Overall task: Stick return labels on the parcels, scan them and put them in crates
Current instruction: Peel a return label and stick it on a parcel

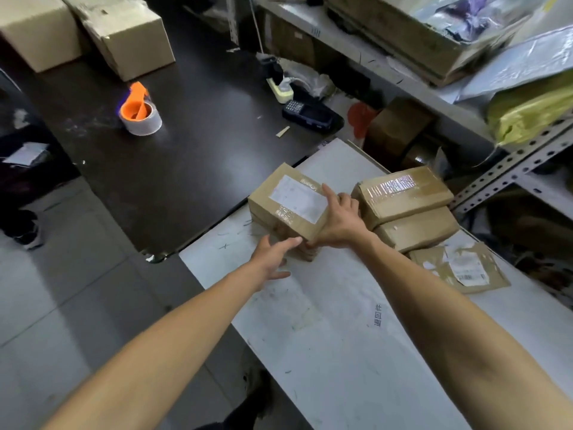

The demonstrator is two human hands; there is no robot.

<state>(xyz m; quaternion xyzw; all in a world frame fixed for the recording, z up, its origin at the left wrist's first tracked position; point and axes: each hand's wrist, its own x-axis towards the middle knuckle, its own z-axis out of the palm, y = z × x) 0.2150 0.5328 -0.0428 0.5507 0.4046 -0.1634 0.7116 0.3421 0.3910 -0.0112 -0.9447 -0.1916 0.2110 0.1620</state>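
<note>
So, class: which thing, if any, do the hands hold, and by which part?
The right hand grips the labelled parcel at its near right corner, thumb on top. The left hand is open, fingertips at its near edge.

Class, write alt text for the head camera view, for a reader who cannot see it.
Two bare hands reach for a labelled cardboard parcel on a white table: the right hand grips its near corner, the left hand touches its front edge. Two stacked parcels sit to its right; a tape roll is on the dark table beyond.
</note>
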